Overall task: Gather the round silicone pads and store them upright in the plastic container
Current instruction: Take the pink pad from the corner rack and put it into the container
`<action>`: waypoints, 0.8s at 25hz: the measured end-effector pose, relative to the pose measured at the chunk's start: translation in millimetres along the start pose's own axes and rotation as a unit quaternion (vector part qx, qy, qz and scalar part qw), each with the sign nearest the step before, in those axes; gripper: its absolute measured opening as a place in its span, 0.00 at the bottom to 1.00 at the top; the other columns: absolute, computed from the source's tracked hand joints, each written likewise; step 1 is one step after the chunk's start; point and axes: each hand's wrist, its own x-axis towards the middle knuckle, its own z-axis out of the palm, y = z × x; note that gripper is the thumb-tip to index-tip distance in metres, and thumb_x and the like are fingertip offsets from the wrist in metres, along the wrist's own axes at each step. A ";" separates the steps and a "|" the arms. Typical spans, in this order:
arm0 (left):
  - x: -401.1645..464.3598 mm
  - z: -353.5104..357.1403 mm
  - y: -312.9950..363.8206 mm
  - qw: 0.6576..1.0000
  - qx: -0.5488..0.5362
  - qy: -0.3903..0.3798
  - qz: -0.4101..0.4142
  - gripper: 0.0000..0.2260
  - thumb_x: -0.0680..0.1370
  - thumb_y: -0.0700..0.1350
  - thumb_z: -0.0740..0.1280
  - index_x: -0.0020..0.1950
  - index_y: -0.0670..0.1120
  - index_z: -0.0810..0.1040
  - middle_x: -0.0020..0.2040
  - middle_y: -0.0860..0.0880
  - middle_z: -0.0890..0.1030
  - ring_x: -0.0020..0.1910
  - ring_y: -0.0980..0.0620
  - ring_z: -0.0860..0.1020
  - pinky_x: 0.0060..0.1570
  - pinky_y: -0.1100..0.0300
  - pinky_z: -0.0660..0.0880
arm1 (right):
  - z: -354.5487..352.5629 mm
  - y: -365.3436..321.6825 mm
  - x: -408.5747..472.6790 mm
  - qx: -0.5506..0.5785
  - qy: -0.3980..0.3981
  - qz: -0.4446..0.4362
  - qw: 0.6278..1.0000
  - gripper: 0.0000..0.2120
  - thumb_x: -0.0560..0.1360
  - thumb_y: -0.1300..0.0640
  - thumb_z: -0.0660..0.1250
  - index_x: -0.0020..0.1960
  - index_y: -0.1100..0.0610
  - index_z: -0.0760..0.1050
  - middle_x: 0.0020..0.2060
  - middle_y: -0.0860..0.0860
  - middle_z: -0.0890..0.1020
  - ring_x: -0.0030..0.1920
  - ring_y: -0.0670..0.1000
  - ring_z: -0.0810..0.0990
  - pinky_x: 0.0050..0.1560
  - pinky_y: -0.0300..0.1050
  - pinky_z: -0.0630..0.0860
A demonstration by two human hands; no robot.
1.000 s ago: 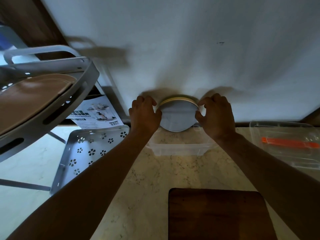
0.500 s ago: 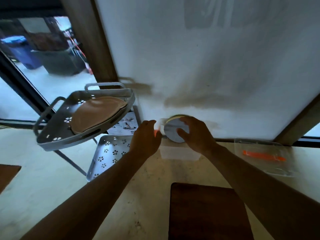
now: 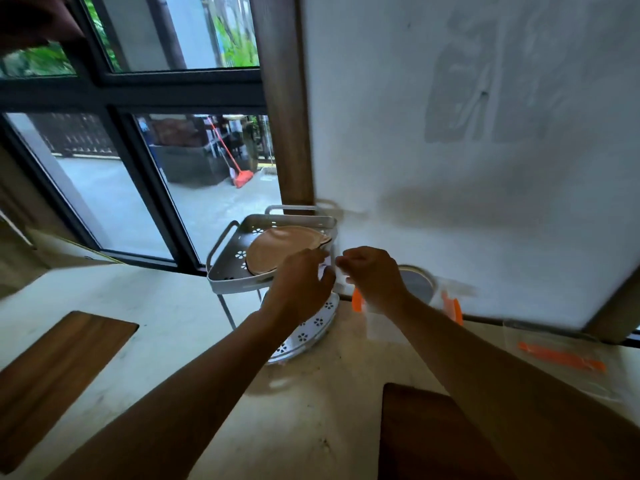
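Bare skin, no gloves: left hand [image 3: 300, 284] is at the right front edge of the rack's upper tier, fingers curled loosely over the brown pad [image 3: 284, 248] edge; can't tell whether it actually grips the pad, motion blur hides the fingertips. Right hand [image 3: 372, 276] sits just beside it, to the right, thumb and forefinger pinched together near the tier's corner; can't tell if anything is between them. The two hands are near each other but not touching. Brown pad lies flat on the upper tier of the grey corner rack [image 3: 235, 276], directly under and beyond the left hand. Rack's lower tier [image 3: 304, 336], white with flower cut-outs, shows below the left wrist. Grey round pads [image 3: 417, 284] stand upright against the white wall [image 3: 485, 133], right of the right hand and partly hidden behind it, inside the clear plastic container [image 3: 384, 327]; container outline is faint and blurred. Orange clips [image 3: 452, 306] flank the container sides. Further right, a clear lid [image 3: 561, 358] with an orange strip lies flat on the marble counter [image 3: 311, 410]. Dark wooden board [image 3: 433, 438] at the near edge between the forearms, another wooden board [image 3: 59, 368] far left. Window [image 3: 121, 185] fills the upper left.
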 end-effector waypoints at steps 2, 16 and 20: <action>5.0 -18.0 -9.7 0.999 0.028 0.030 0.025 0.11 0.75 0.41 0.69 0.56 0.44 0.82 0.54 0.44 0.85 0.52 0.45 0.81 0.53 0.62 0.70 | 11.0 -8.0 2.2 0.024 -0.008 0.012 1.000 0.14 0.76 0.48 0.68 0.41 0.58 0.83 0.40 0.57 0.85 0.43 0.58 0.84 0.51 0.61 0.80; 33.1 4.0 -76.8 0.996 0.073 -0.037 0.034 0.08 0.79 0.45 0.65 0.46 0.44 0.84 0.42 0.47 0.84 0.40 0.50 0.80 0.45 0.51 0.76 | 77.3 -6.2 56.7 0.274 -0.011 0.260 0.926 0.12 0.71 0.52 0.74 0.39 0.61 0.79 0.31 0.55 0.84 0.29 0.52 0.82 0.36 0.45 0.80; 37.1 6.9 -80.4 0.996 0.056 -0.014 0.069 0.09 0.78 0.40 0.64 0.44 0.45 0.84 0.41 0.48 0.84 0.42 0.51 0.80 0.47 0.53 0.75 | 78.8 -10.1 62.9 0.190 0.030 0.258 0.947 0.12 0.72 0.54 0.73 0.43 0.64 0.82 0.28 0.55 0.85 0.29 0.51 0.85 0.28 0.41 0.78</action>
